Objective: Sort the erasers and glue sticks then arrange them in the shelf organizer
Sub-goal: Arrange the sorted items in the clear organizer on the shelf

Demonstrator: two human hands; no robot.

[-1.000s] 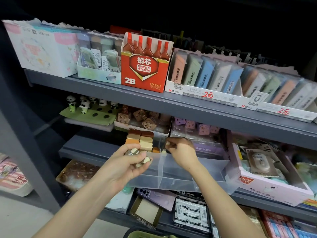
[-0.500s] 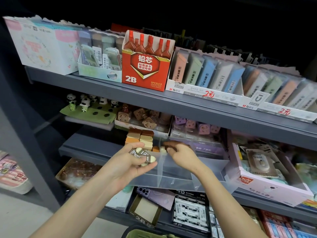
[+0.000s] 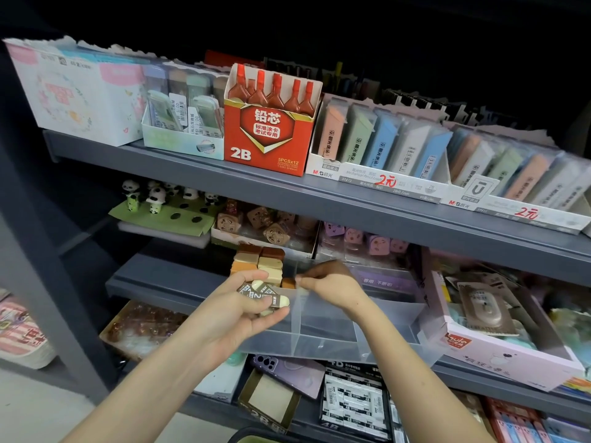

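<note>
The organizer (image 3: 323, 327) is translucent frosted plastic (smooth); the shelf (image 3: 351, 203) matt grey metal.

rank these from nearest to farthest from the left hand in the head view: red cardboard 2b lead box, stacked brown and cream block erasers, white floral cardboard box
From the left hand, gripping brown-sleeved erasers:
1. Stacked brown and cream block erasers, just above its fingers.
2. Red cardboard 2B lead box, upper shelf, straight above.
3. White floral cardboard box, upper shelf, far left.

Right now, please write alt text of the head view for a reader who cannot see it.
A person's left hand holds several brown-sleeved erasers at a clear shelf organizer; the right hand reaches over it, beside stacked brown and cream erasers.
</note>
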